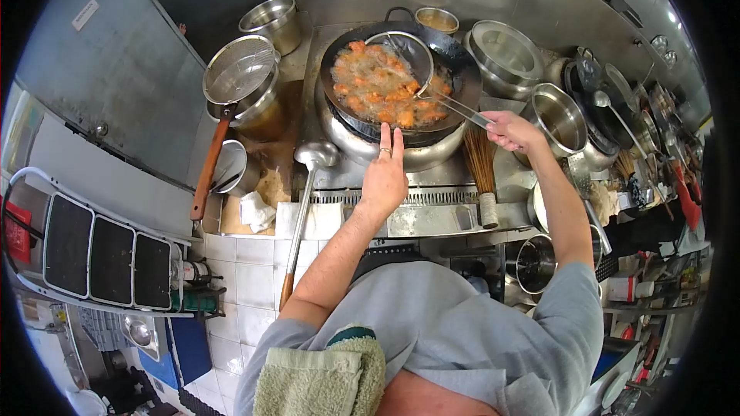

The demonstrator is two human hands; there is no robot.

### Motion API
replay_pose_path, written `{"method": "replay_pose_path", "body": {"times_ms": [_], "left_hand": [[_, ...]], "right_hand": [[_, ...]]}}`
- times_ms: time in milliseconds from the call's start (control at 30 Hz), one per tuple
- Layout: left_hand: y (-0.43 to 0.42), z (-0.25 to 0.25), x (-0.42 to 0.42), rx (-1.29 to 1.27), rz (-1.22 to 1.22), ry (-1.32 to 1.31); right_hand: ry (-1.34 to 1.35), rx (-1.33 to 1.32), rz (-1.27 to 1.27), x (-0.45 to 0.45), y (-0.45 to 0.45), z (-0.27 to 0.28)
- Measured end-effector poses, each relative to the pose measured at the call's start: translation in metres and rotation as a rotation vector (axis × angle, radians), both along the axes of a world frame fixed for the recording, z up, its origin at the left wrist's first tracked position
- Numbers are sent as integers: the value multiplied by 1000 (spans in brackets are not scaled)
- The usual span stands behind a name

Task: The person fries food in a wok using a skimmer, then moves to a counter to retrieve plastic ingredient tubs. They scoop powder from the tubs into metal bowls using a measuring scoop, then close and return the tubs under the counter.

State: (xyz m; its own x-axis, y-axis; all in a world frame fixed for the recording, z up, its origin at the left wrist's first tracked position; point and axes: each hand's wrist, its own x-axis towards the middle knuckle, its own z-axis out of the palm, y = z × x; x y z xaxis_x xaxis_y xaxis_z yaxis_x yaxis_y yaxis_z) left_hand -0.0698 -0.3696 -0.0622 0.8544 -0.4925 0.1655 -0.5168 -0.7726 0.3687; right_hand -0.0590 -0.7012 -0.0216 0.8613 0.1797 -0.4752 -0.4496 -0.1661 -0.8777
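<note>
the strainer (412, 52) is gripped in the right hand (509, 130) and dipped into the wok (460, 69), among frying orange pieces (370, 81); two left hand (385, 181) fingers (385, 136) are stretched toward the wok's near side.

The right hand (512, 131) grips a strainer (420, 50) reaching into a wok (465, 71) of bubbling orange pieces (374, 85); the left hand (385, 177) extends two fingers toward the wok's near rim. A ladle (302, 216) overhangs the front edge of the counter (509, 185).

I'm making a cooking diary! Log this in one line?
left grip: empty, near wok; right grip: holds strainer handle; orange pieces: frying in wok
</note>
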Motion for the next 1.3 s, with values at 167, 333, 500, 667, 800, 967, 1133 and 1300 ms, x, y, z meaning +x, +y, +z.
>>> {"method": "replay_pose_path", "body": {"times_ms": [167,333,500,667,800,967,1133,1300], "left_hand": [[0,10,0,24,-9,86],[3,3,2,6,-41,54],[7,4,-4,-15,-92,-116],[11,25,-11,-39,-159,-61],[16,31,-13,-32,-212,-26],[14,26,0,-64,-204,-60],[6,7,13,-22,-126,-74],[13,6,15,-6,-144,-63]], "right_hand": [[-79,-182,-6,-40,8,39],[-428,-735,44,-75,23,84],[-524,-1067,-13,-107,40,121],[-553,-1090,-43,-134,48,151],[-505,-1153,-78,-159,66,178],[-438,-1224,-50,-169,74,186],[-556,-1255,68,-122,68,127],[-522,-1049,-61,-76,45,103]]}}
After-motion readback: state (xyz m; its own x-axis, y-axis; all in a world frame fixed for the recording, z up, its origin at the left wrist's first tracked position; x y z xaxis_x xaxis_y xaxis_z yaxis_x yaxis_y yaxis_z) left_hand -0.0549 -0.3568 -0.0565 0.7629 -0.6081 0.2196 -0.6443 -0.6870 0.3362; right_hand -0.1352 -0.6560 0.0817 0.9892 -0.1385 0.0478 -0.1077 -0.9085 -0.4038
